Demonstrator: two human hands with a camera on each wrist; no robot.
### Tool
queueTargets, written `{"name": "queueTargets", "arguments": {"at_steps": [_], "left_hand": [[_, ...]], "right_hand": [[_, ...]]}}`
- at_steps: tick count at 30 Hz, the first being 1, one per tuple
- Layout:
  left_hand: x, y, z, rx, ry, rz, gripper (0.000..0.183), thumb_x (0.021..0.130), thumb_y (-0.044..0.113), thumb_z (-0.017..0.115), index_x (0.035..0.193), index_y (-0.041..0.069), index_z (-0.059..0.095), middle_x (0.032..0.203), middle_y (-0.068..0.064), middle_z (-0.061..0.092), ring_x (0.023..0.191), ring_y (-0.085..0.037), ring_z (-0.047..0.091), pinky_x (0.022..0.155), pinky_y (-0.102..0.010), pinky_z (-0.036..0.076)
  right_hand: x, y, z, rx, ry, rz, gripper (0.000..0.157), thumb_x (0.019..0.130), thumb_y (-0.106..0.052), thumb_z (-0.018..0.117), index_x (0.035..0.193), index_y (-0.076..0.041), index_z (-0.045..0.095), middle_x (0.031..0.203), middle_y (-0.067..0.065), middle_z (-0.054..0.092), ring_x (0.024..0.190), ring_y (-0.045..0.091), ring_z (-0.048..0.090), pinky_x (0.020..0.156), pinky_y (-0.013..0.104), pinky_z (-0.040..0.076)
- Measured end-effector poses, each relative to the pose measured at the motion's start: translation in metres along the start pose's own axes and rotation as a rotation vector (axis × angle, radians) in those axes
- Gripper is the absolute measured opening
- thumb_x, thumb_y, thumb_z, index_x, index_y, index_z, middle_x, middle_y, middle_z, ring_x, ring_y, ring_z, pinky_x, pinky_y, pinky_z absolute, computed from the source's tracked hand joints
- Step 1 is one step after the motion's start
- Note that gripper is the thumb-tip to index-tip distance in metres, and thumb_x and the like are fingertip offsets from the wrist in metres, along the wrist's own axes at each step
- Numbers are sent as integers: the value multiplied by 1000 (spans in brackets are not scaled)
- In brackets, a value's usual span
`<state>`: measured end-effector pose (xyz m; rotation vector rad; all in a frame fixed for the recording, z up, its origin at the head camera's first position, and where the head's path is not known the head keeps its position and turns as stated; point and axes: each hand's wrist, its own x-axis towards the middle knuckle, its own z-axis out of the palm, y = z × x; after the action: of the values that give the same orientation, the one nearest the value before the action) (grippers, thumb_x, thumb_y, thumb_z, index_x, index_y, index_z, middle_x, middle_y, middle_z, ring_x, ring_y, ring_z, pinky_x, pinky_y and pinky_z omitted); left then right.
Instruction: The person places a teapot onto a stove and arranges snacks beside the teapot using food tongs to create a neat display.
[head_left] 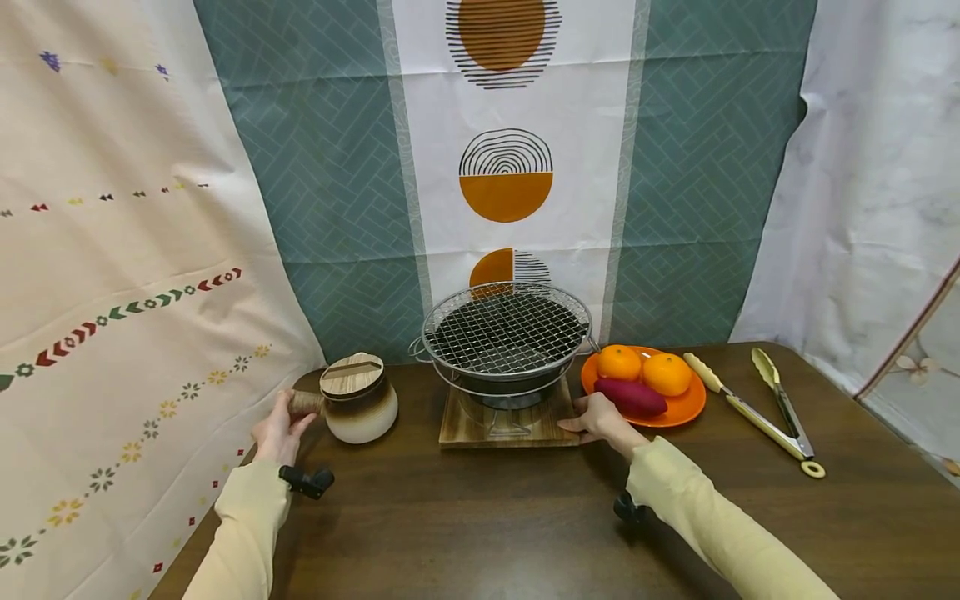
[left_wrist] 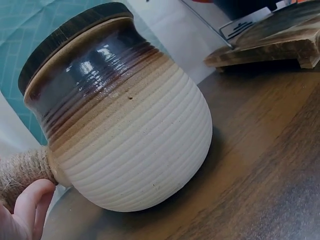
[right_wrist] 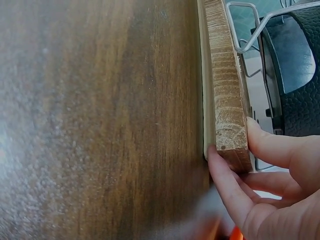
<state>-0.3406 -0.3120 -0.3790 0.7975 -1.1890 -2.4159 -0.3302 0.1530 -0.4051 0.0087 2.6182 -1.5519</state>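
My left hand point(head_left: 277, 429) holds the twine-wrapped handle point(head_left: 305, 403) of a clay pot point(head_left: 363, 419) at the left. The pot has a ribbed cream body, a brown glazed neck and a wooden lid point(head_left: 348, 380); it sits upright on the table. In the left wrist view the thumb and a finger bend around the handle point(left_wrist: 22, 172). My right hand point(head_left: 600, 418) pinches the front right corner of a square wooden board point(head_left: 461, 429). In the right wrist view the thumb is on top of the board point(right_wrist: 230, 95) and fingers are beneath. A round tabletop grill point(head_left: 510, 333) with wire mesh stands on the board.
Right of the grill, an orange plate point(head_left: 686, 410) holds two oranges point(head_left: 667, 374) and a purple sweet potato point(head_left: 630, 398). Tongs point(head_left: 757, 419) with cream tips lie spread open beyond it. Curtains point(head_left: 345, 167) hang close behind the brown table point(head_left: 465, 517) and along both sides.
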Motion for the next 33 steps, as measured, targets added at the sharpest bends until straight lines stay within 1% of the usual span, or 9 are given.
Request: {"name": "queueTargets", "arguments": {"at_steps": [3, 5, 7, 11, 13, 16, 22, 26, 33], "left_hand": [[0, -1, 0, 7, 21, 22, 52, 85, 12, 58, 127, 1, 29, 116, -6, 31, 75, -14, 57, 74, -34, 45], [1, -2, -1, 15, 36, 34, 46, 85, 12, 58, 123, 1, 34, 115, -6, 33, 70, -14, 58, 73, -34, 46], [1, -2, 0, 13, 43, 32, 46, 85, 12, 58, 122, 1, 34, 116, -7, 32, 72, -13, 58, 73, -33, 46], [2, 0, 1, 5, 48, 36, 56, 85, 12, 58, 130, 0, 27, 120, -8, 31, 83, -14, 56, 72, -32, 46], [1, 2, 2, -8, 47, 45, 59, 85, 13, 59, 131, 0, 25, 119, -9, 32, 85, -14, 55, 71, -31, 47], [-1, 6, 4, -8, 44, 58, 56, 85, 14, 59, 128, 0, 26, 114, -9, 33, 79, -14, 58, 69, -30, 47], [-6, 19, 5, -42, 27, 13, 38, 86, 13, 56, 116, 2, 35, 109, -9, 35, 62, -12, 58, 71, -31, 47], [-10, 26, 5, -81, 23, 11, 31, 85, 9, 57, 108, 2, 39, 105, -9, 40, 61, -13, 58, 67, -31, 48], [-22, 37, 10, -121, 9, 20, 32, 84, 6, 57, 105, 2, 32, 99, -8, 43, 64, -14, 59, 65, -31, 48]], "right_hand": [[0, 1, 0, -6, -3, 1, 57, 76, -1, 72, 119, 21, 43, 117, 35, 46, 74, 30, 62, 56, 34, 51], [0, 1, 1, -6, -3, 0, 57, 75, -1, 72, 119, 21, 43, 116, 35, 46, 72, 30, 62, 56, 34, 51], [0, 1, 1, -3, 0, -1, 56, 75, 0, 72, 118, 21, 43, 115, 34, 48, 71, 30, 62, 55, 34, 51], [1, 1, 0, 7, 7, -3, 56, 75, 0, 73, 118, 21, 44, 111, 33, 51, 72, 28, 62, 56, 34, 51], [1, 0, 0, 9, 5, -1, 56, 75, 0, 72, 118, 21, 44, 112, 33, 50, 72, 28, 62, 56, 34, 51], [0, 1, 0, 16, 3, -1, 56, 75, 1, 72, 119, 21, 43, 114, 34, 49, 72, 29, 62, 56, 34, 51], [1, 3, 0, 22, 4, -3, 56, 75, 1, 72, 119, 21, 43, 115, 35, 47, 72, 30, 62, 56, 34, 51], [1, 2, 0, 23, 3, -2, 57, 75, 0, 72, 119, 21, 43, 116, 36, 46, 70, 29, 62, 55, 33, 51], [1, 0, 0, 50, -8, 14, 56, 76, 2, 71, 120, 21, 42, 117, 36, 45, 75, 29, 62, 57, 34, 51]]}}
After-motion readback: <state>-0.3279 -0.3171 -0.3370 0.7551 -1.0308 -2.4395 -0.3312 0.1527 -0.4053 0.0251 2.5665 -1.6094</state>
